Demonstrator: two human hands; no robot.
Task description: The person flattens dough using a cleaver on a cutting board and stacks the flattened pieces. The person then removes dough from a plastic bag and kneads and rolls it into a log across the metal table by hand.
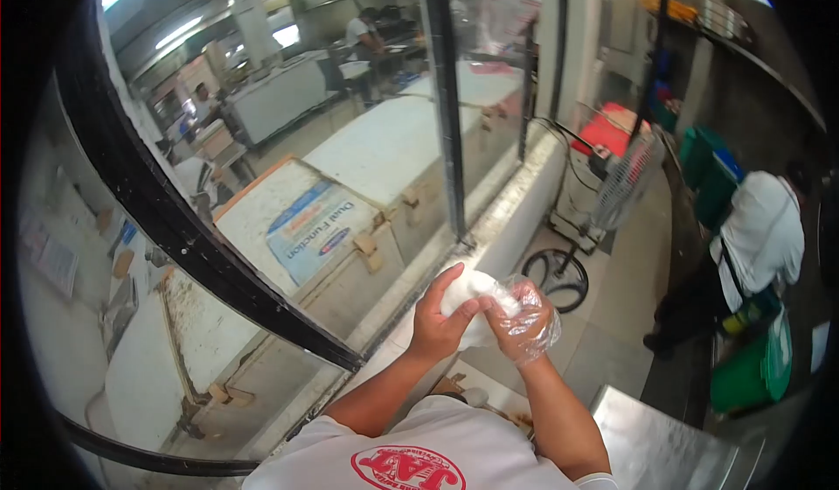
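left hand (440, 315): gripping the white item (468, 287), thumb and fingers spreading around one side | right hand (516, 326): wearing a clear plastic glove (547, 327), likely limiting skin contact; gripping the other side | white item: sitting between both hands, near the window ledge (516, 206); probably being steadied two-handed

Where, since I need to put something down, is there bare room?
The visible metal tabletop beside the right forearm looks bare; so does the floor between the fan and the co-worker. Crowded: around the co-worker, by the green bin.
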